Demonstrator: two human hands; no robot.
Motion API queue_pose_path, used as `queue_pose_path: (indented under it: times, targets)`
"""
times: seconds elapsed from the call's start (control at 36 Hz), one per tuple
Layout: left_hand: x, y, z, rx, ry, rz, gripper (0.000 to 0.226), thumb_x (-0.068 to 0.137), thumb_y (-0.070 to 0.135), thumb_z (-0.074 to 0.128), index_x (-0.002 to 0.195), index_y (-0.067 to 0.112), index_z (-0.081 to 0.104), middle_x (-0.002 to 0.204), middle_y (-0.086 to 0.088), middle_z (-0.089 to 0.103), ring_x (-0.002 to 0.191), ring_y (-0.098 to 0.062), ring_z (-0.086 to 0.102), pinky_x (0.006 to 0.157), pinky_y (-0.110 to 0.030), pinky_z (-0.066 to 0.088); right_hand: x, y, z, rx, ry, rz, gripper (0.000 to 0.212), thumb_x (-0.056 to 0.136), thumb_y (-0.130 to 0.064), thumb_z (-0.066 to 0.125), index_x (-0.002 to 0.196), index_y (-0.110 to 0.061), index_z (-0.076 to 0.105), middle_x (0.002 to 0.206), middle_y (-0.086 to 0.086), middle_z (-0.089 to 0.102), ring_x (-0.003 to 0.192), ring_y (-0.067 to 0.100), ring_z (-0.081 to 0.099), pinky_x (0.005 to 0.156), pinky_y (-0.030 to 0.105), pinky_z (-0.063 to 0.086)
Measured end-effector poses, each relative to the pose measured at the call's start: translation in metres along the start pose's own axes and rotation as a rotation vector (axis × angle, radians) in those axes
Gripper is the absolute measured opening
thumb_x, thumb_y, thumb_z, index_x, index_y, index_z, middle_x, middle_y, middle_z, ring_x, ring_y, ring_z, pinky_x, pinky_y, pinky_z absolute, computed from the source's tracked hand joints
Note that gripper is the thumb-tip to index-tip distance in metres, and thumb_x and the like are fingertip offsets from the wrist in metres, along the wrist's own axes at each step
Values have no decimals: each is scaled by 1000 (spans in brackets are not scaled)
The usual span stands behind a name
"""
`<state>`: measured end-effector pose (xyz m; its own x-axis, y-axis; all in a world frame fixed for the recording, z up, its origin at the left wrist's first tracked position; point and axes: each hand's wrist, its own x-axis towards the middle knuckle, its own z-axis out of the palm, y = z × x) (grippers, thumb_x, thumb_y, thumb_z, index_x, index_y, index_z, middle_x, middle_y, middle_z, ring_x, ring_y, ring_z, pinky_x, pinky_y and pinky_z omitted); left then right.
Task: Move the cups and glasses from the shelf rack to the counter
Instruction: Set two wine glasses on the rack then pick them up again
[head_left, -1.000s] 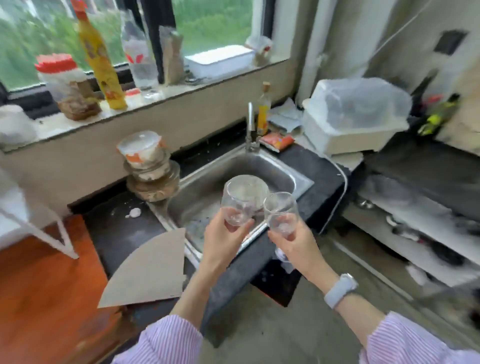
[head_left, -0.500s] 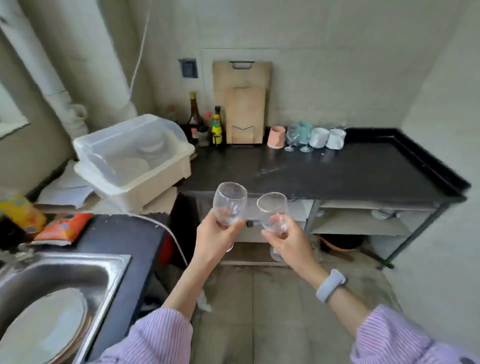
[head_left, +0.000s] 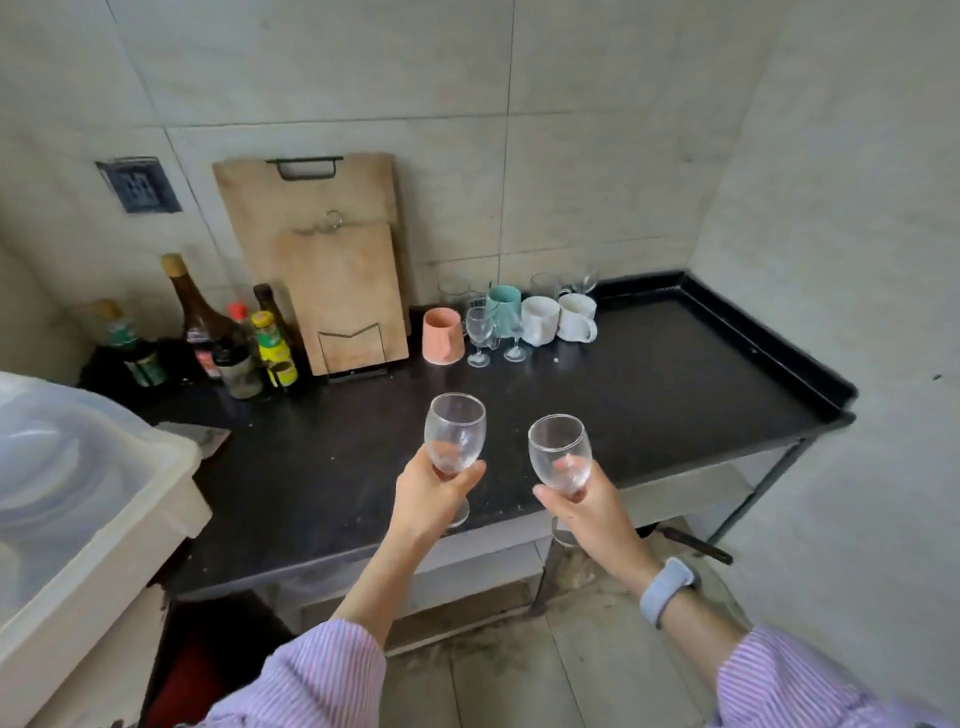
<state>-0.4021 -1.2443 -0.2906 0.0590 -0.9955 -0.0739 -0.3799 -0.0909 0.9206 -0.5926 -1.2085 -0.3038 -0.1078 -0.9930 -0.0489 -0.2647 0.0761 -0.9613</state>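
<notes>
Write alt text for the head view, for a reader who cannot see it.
A person's left hand and right hand each hold an empty wine glass, left glass and right glass, upright above a black counter. Along the back wall stand a pink cup, teal cup, two white mugs, small stemmed glasses, bottles and cutting boards.

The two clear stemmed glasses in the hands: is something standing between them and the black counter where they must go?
Nothing visible does. The left glass and right glass hang over bare black counter; the cups stand farther back by the wall.
</notes>
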Motion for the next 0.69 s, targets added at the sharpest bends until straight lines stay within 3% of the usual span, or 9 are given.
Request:
queue_pose_path:
  times: [0.11,0.22,0.33,0.39,0.5,0.69]
  targets:
    - [54,-5,13,19,-41,-34,28,78,29,70,100,16,58,82,7,63,73,-8,61,60,-18,43,46,13,0,0,2,61,33,81,-24,66,107,-21,47,82,-7,57,65,1,56,55,9,46]
    - [98,-10,30,21,-73,-83,32,79,27,70,105,14,57,91,2,64,78,-13,62,70,-27,49,89,29,-1,3,29,112,34,81,-23,67,109,-21,47,94,-5,61,82,7,60,60,10,47]
    - [143,-17,53,-19,-76,-150,35,79,28,71,107,15,56,98,-1,64,87,-19,63,84,-34,52,138,47,-1,49,30,157,30,80,-21,68,103,-23,48,89,-4,61,71,3,60,55,7,47]
    - [168,-23,65,-43,-59,-177,35,77,29,72,105,15,57,98,-1,65,87,-18,64,82,-32,52,168,57,-1,56,29,161,29,79,-19,68,100,-24,48,85,-5,60,65,-3,59,53,6,45]
    - [215,-38,86,-67,-15,-236,33,74,28,75,101,17,60,96,-1,68,85,-16,64,79,-29,50,224,79,2,36,10,179,36,78,-23,70,105,-24,46,90,-9,60,76,4,60,56,5,44]
    - [290,-61,118,-16,30,-320,32,72,33,77,96,25,58,92,5,65,80,-8,62,75,-24,48,313,109,4,-69,-13,152,41,75,-27,73,105,-22,46,91,-18,56,81,1,58,62,5,44]
